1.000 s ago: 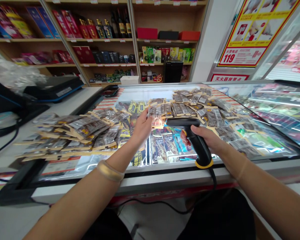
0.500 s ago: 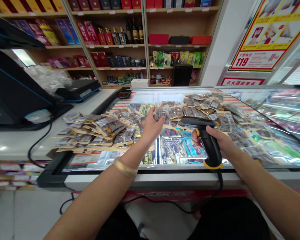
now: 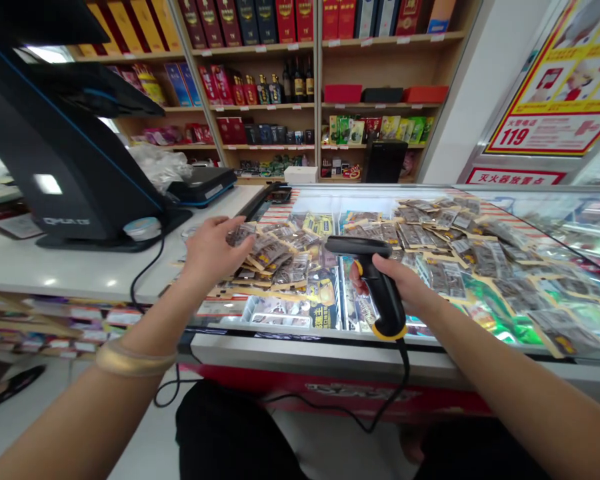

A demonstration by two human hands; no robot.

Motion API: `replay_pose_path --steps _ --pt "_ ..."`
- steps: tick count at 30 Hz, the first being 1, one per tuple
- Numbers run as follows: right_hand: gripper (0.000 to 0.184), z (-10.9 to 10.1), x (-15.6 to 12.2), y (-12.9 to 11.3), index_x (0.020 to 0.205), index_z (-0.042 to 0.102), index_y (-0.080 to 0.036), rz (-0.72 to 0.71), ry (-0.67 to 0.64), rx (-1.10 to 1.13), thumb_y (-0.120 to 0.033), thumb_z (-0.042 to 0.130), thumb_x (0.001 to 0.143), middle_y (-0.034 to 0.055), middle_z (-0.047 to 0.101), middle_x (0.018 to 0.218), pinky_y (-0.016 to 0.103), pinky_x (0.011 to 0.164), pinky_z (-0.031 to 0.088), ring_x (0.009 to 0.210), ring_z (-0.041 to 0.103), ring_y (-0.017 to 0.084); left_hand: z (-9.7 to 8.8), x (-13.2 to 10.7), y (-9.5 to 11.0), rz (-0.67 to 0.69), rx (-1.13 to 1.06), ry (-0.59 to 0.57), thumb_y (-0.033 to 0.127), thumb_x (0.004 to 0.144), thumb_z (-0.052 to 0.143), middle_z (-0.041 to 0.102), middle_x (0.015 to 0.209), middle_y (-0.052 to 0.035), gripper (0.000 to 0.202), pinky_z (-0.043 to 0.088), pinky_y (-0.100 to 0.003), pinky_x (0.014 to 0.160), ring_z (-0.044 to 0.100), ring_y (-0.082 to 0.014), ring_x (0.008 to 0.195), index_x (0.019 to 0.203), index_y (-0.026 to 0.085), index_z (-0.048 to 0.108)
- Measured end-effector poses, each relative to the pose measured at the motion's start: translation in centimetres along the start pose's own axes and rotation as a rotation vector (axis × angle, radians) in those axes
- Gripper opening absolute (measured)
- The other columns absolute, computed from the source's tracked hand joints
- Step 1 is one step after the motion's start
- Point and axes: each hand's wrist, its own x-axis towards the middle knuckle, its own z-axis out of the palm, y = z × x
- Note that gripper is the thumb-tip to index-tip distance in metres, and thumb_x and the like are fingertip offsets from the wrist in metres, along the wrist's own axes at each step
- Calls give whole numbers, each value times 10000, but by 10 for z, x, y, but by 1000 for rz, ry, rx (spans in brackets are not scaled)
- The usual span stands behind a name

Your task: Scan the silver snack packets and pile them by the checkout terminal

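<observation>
My right hand (image 3: 387,277) is wrapped around a black barcode scanner (image 3: 387,300) with a yellow trigger and yellow base ring. The scanner's head points left above the glass freezer lid (image 3: 220,308), and its cable hangs over the front edge. My left hand (image 3: 213,250), with a gold bangle on the wrist, is over the left pile of packets (image 3: 275,257). Between its thumb and fingers is a small clear-and-brown snack packet (image 3: 241,233); part of the grip is hidden. Many similar packets (image 3: 450,230) lie spread on the right of the lid.
A black checkout terminal (image 3: 80,167) and a flat black scale (image 3: 205,185) stand on the white counter (image 3: 105,270) at left. A white box (image 3: 301,175) is behind the lid. Shelves (image 3: 265,50) of boxes and bottles line the back. Cables hang by my legs.
My left hand has moved left from the middle of the lid to the left pile. The view has turned left. My right hand still holds the scanner, now somewhat further left over the lid.
</observation>
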Motion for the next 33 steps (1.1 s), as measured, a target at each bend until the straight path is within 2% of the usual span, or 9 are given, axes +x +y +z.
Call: replay_pose_path --steps 5,12,16,21,24,27,30,33 --pt "442 12 10 7 721 621 -147 13 -26 1 -588 650 711 40 597 681 255 607 431 609 531 130 13 -3 -15 -20 128 -110 516 816 476 553 1296 -125 578 412 -431 1000 533 -312 1182 1341 277 518" --pt "460 11 15 13 718 620 -146 47 18 35 -601 675 678 31 580 681 259 598 427 600 525 127 14 11 -12 -5 309 -241 597 867 336 526 1347 -153 625 366 -561 980 490 -399 1211 1419 309 400" --pt "471 7 14 14 736 623 -138 40 0 49 -605 659 691 35 574 664 258 592 411 602 516 128 7 9 -9 12 328 -170 593 884 276 509 1357 -170 622 347 -590 976 475 -415 1222 1421 301 395" --pt "441 -6 6 4 727 606 -149 5 -2 90 -588 642 717 28 554 689 261 613 412 617 501 123 0 8 2 31 281 -48 559 876 342 492 1353 -195 599 342 -588 990 444 -419 1243 1348 230 509" --pt "434 -21 -2 -6 735 615 -149 -23 43 72 -583 629 731 29 545 687 265 611 408 618 483 125 4 10 16 100 195 47 486 860 418 483 1349 -178 532 332 -553 1028 432 -386 1258 1288 204 563" --pt "425 -42 -12 -16 723 618 -157 -64 112 65 -582 631 729 29 539 671 272 602 408 611 474 131 17 11 43 214 34 98 414 835 476 498 1318 -142 459 343 -485 1055 451 -322 1243 1231 216 598" --pt "426 -64 -23 -25 729 624 -162 -77 179 73 -588 634 724 31 538 677 273 595 410 611 479 133 38 11 82 304 -140 33 371 823 493 552 1243 -138 446 365 -422 1052 482 -273 1208 1205 173 611" --pt "414 -84 -34 -30 737 609 -172 -65 244 84 -585 627 728 31 538 685 270 574 406 604 477 133 67 8 125 281 -265 -83 341 826 488 596 1193 -133 452 376 -387 1041 509 -250 1181 1213 137 600"
